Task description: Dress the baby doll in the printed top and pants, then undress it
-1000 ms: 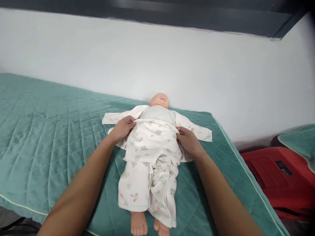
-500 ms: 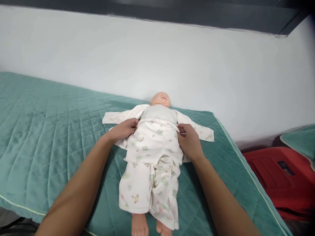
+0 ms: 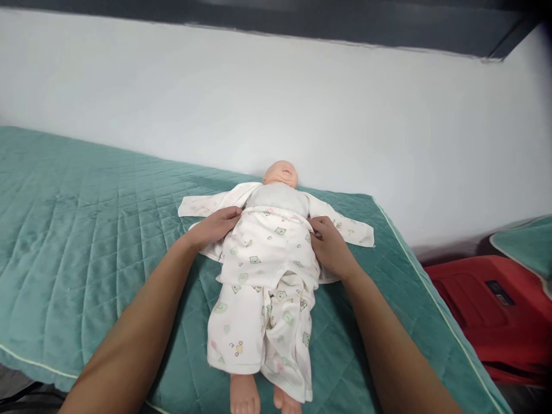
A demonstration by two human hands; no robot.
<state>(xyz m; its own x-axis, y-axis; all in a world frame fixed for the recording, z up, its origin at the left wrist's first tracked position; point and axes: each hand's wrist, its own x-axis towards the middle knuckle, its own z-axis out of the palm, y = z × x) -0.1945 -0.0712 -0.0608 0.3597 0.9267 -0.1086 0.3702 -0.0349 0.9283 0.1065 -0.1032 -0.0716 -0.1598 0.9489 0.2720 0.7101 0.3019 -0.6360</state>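
Observation:
A baby doll (image 3: 281,174) lies on its back, head toward the wall and bare feet toward me. White printed pants (image 3: 271,247) cover its legs and reach up over its belly, the gathered waistband lying across the grey torso (image 3: 278,196). My left hand (image 3: 218,227) is closed at the left end of that waistband. On the opposite side my right hand (image 3: 330,244) is closed on the waistband's right end, fingertips partly hidden by the cloth. A white printed shirt (image 3: 207,204) lies spread open beneath the doll, its sleeves stretched out to both sides.
A green quilted cover (image 3: 107,247) lies under the doll, its piped edge running down on the right. The white wall (image 3: 259,98) stands just behind the doll's head. Beyond the right edge is a red chair-like object (image 3: 495,310). A dark beam (image 3: 276,20) crosses the top.
Very little differs. Both hands stay at the sides of the waistband, with only a slight shift of the right hand's fingers and wrist.

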